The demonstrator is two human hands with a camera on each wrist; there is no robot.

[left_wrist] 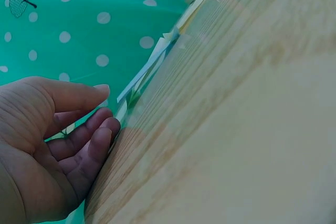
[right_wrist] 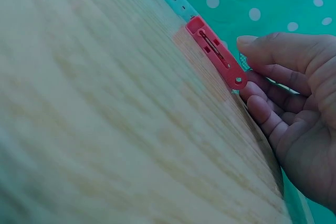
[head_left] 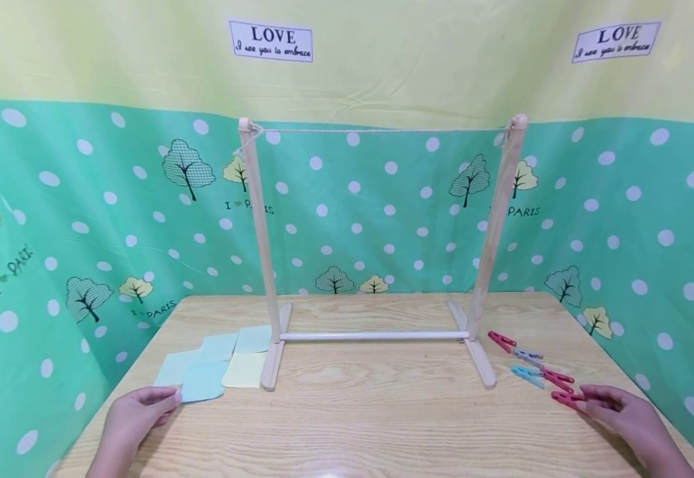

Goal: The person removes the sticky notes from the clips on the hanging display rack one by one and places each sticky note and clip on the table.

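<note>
My left hand (head_left: 135, 415) is at the table's left side, fingertips by the near corner of a light-blue paper square (head_left: 205, 382). In the left wrist view a gap shows between its thumb and fingers (left_wrist: 107, 124), with the paper edge just beyond. Several pale green, blue and yellow paper squares (head_left: 253, 340) lie there, partly overlapping. Over on the right, my right hand (head_left: 624, 415) has its fingertips around the near end of a red clothespin (right_wrist: 216, 53), and no firm pinch shows. Other clothespins, including a light-blue one (head_left: 527, 376), lie beyond it in a loose line.
Between the two groups stands a wooden frame with two posts (head_left: 263, 232), flat feet (head_left: 481, 364) and a white crossbar (head_left: 377, 336). A thin string (head_left: 377, 130) is tied between the post tops. Polka-dotted green cloth (head_left: 353, 219) surrounds the wooden table (head_left: 347, 411).
</note>
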